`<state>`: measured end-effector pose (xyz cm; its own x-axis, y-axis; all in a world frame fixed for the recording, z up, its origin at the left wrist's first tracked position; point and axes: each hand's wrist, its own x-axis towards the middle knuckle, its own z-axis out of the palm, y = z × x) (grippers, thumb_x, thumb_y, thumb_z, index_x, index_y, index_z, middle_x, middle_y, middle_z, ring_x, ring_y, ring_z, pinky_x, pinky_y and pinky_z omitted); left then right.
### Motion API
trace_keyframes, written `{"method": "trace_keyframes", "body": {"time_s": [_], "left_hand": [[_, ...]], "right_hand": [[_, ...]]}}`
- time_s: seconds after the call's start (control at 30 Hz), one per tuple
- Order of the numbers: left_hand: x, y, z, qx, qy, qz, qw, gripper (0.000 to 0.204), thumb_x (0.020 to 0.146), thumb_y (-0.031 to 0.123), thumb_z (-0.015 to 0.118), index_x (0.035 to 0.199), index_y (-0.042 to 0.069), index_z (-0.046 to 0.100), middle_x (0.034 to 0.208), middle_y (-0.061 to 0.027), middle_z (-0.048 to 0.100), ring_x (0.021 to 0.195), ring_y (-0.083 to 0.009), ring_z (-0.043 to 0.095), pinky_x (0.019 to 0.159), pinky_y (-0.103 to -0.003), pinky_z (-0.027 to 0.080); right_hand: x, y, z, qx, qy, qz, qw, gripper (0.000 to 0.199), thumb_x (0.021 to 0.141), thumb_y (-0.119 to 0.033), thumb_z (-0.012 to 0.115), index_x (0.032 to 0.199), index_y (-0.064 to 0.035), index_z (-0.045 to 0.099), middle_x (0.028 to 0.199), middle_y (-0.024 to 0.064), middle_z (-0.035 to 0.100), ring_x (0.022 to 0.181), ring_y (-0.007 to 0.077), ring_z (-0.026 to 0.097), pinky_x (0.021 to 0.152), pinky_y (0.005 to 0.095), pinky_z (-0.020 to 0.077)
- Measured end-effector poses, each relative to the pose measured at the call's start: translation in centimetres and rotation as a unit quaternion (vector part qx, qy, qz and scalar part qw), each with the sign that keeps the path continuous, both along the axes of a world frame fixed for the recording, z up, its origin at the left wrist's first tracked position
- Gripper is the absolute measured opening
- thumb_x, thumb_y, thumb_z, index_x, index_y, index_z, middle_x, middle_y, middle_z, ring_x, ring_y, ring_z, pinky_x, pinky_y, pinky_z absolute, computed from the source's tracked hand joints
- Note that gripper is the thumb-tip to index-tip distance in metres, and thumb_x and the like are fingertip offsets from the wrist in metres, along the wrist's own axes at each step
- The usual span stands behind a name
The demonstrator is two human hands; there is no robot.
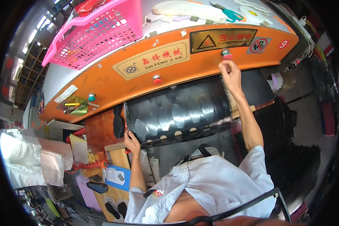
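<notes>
My right hand (231, 75) is raised to the orange machine front (105, 88), its fingers curled together just below a red-capped push button (227, 55). Whether a fingertip touches the button I cannot tell. Under the machine lies a glossy black sheet (177, 107) with rows of curved shapes pressed or cut into it, and several pale spots along its near edge. My left hand (132, 143) is closed at the sheet's near left corner. Small red bits show above and below those fingers; what they hold is unclear. A black shoe-shaped piece (118, 121) lies just beyond the left hand.
On the machine top stand a pink plastic basket (98, 39) and teal-handled scissors (232, 15). Another red button (157, 79) and a green one (92, 97) sit on the front. Clear plastic bags (24, 158), a blue clipboard (118, 177) and dark insole-shaped pieces (112, 210) are at left.
</notes>
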<state>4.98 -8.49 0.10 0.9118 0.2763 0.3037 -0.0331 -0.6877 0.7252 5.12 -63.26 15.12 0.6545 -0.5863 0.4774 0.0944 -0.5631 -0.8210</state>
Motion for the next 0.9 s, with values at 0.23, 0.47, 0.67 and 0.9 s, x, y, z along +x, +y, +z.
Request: {"method": "trace_keyframes", "body": {"time_s": [0.23, 0.47, 0.67, 0.9], "left_hand": [[4.2, -1.1, 1.0, 0.005, 0.014, 0.028, 1.000, 0.044, 0.108, 0.035, 0.053, 0.112, -0.004, 0.072, 0.093, -0.0269, 0.074, 0.082, -0.0397, 0.071, 0.077, -0.047, 0.051], [3.9, -1.4, 1.2, 0.027, -0.036, 0.028, 0.999, 0.049, 0.110, 0.039, 0.052, 0.106, -0.005, 0.072, 0.085, -0.0233, 0.073, 0.076, -0.0338, 0.069, 0.074, -0.045, 0.051], [3.5, -0.6, 0.2, -0.017, -0.035, 0.002, 0.999, 0.045, 0.106, 0.035, 0.055, 0.125, -0.003, 0.070, 0.112, -0.0289, 0.074, 0.104, -0.0471, 0.070, 0.092, -0.050, 0.052], [-0.4, 0.0, -1.8, -0.036, -0.047, 0.028, 0.998, 0.044, 0.104, 0.030, 0.059, 0.124, -0.008, 0.067, 0.114, -0.0307, 0.073, 0.107, -0.0458, 0.070, 0.094, -0.048, 0.052]], "right_hand": [[-9.6, -0.9, -7.9, -0.051, 0.167, -0.122, 0.977, 0.037, 0.098, -0.034, 0.070, 0.093, 0.0024, 0.073, 0.087, 0.0184, 0.074, 0.084, 0.0370, 0.071, 0.081, 0.0474, 0.0539], [-10.6, 1.8, -13.0, -0.076, 0.216, -0.127, 0.965, 0.050, 0.107, -0.040, 0.055, 0.081, 0.0001, 0.070, 0.074, 0.0263, 0.068, 0.077, 0.0474, 0.066, 0.084, 0.0545, 0.0473], [-11.0, 1.9, -13.2, -0.108, 0.226, -0.106, 0.962, 0.045, 0.107, -0.037, 0.053, 0.090, 0.0002, 0.072, 0.080, 0.0288, 0.070, 0.083, 0.0484, 0.069, 0.086, 0.0562, 0.0481], [-14.9, 2.7, -15.1, -0.128, 0.258, -0.088, 0.954, 0.045, 0.106, -0.036, 0.053, 0.087, 0.0002, 0.072, 0.079, 0.0305, 0.068, 0.081, 0.0503, 0.068, 0.080, 0.0578, 0.0497]]}}
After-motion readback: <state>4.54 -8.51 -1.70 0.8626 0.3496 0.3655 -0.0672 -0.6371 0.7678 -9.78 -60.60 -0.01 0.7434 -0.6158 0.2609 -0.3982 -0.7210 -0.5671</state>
